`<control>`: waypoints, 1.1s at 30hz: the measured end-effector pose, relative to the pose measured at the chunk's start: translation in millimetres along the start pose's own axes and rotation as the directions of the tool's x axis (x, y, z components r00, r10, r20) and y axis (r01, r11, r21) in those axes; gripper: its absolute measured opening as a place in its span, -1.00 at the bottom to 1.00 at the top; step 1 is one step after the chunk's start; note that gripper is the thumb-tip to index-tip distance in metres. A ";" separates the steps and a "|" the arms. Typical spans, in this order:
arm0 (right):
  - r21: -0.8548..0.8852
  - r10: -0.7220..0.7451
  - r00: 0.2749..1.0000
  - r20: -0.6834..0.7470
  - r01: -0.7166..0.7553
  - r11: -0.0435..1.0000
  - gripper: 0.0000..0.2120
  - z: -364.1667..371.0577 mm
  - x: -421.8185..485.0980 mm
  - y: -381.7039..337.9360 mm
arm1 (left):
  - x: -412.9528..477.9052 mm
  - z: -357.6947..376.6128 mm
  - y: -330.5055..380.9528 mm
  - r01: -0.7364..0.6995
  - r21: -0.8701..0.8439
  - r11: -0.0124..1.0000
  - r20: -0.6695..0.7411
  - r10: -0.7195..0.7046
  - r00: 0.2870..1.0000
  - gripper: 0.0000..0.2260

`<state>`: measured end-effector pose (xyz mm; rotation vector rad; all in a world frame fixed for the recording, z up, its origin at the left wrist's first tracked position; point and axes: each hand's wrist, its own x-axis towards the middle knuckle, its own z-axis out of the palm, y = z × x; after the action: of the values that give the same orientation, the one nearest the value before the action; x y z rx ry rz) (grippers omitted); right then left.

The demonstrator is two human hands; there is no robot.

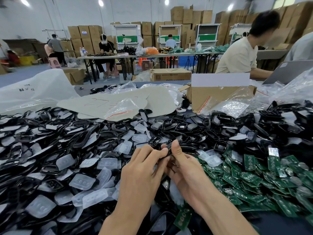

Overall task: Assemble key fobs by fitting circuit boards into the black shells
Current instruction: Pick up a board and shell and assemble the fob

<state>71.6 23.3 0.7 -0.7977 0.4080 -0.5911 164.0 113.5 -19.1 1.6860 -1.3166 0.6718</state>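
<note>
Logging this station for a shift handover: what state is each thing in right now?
left hand: pinches the held shell
right hand: grips the held shell, thumb on top
held shell: lifted over the heap; contents hidden
black shells: loose heap
circuit boards: loose heap, unfitted
button pads: scattered among shells
cardboard box: open, flap up
laptop: lid open

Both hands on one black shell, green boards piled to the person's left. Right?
Not quite: the head view shows the green boards piled to the person's right. The left hand and right hand both hold one black shell.
</note>
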 end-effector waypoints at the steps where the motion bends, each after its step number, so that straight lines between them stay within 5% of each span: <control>1: -0.003 0.002 1.000 0.011 -0.002 1.000 -0.58 0.2 -0.3 -0.4 | 0.8 -0.5 0.1 -0.011 0.009 1.000 -0.006 0.011 1.000 -0.87; 8: -0.056 -0.008 0.999 0.046 0.011 0.998 -0.65 0.2 -2.2 -3.8 | 2.2 1.3 1.7 -0.023 0.051 0.998 -0.009 0.024 1.000 -0.83; 11: -0.063 -0.024 0.999 0.038 0.027 0.998 -0.57 -1.3 -1.4 -5.5 | 4.6 -2.9 10.7 0.195 -0.153 0.969 0.065 -0.187 0.980 -0.83; 16: -0.138 -0.103 0.995 0.012 0.104 0.985 -0.59 1.0 0.1 -10.4 | 16.2 -12.3 17.3 0.663 -0.558 0.499 0.358 -0.577 0.735 -0.77; 20: -0.218 -0.104 0.991 0.087 0.120 0.969 -0.52 0.5 -2.8 -10.9 | 21.2 -12.4 18.0 0.764 -0.644 0.031 0.613 -0.577 0.540 -0.66; 23: -0.288 -0.114 0.984 0.134 0.149 0.946 -0.39 -2.6 -3.3 -11.3 | 21.8 -14.3 16.3 0.761 -0.634 -0.134 0.711 -0.487 0.507 -0.70; 29: -0.405 -0.130 0.973 0.191 0.199 0.892 -0.43 -7.4 -2.8 -9.5 | 21.8 -13.3 17.0 0.761 -0.611 -0.219 0.753 -0.459 0.472 -0.61; 33: -0.345 -0.128 0.965 0.230 0.204 0.916 -0.45 -7.3 -2.6 -11.7 | 20.9 -13.7 15.4 0.727 -0.680 -0.093 0.656 -0.521 0.546 -0.70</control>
<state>61.7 14.5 5.3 -1.2512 0.2647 -0.5930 156.9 114.4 9.3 1.0343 -0.5013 -0.8443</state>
